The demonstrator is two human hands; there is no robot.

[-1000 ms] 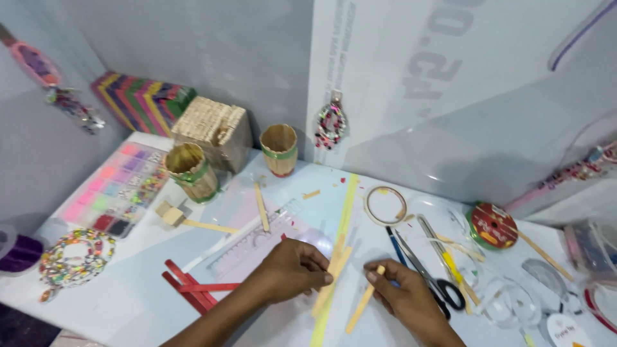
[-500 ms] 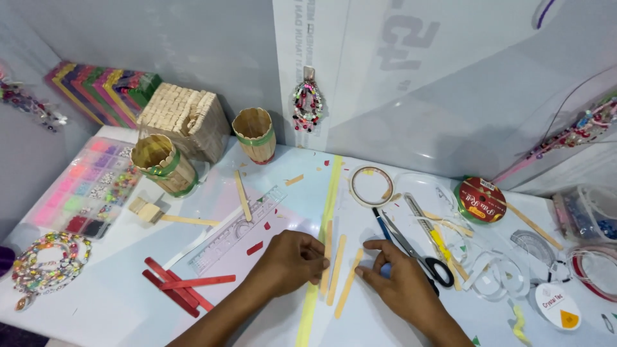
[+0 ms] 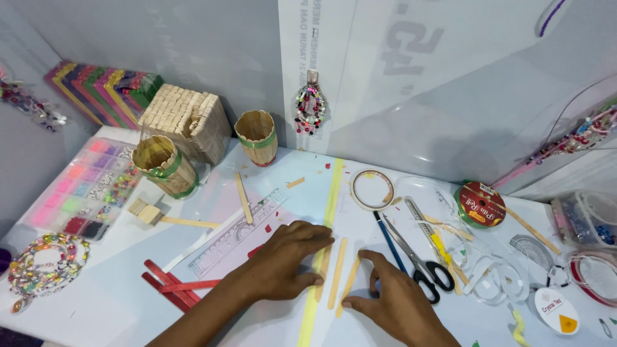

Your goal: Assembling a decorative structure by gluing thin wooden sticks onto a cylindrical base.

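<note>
My left hand rests flat on the white table, fingers spread, its fingertips touching a wooden craft stick beside a long yellow strip. My right hand arches over the table with thumb and forefinger apart, touching another wooden stick. A third stick lies between the two. Neither hand grips anything.
Scissors and a blue pen lie right of my hands. A clear ruler, red sticks, two stick-built cups, a stick box, a bead tray, tape rolls and a red ribbon spool surround the work area.
The view has shifted so everything sits lower and more central. My right hand has put down the stick it held and now spreads over the table; the sticks lie side by side.
</note>
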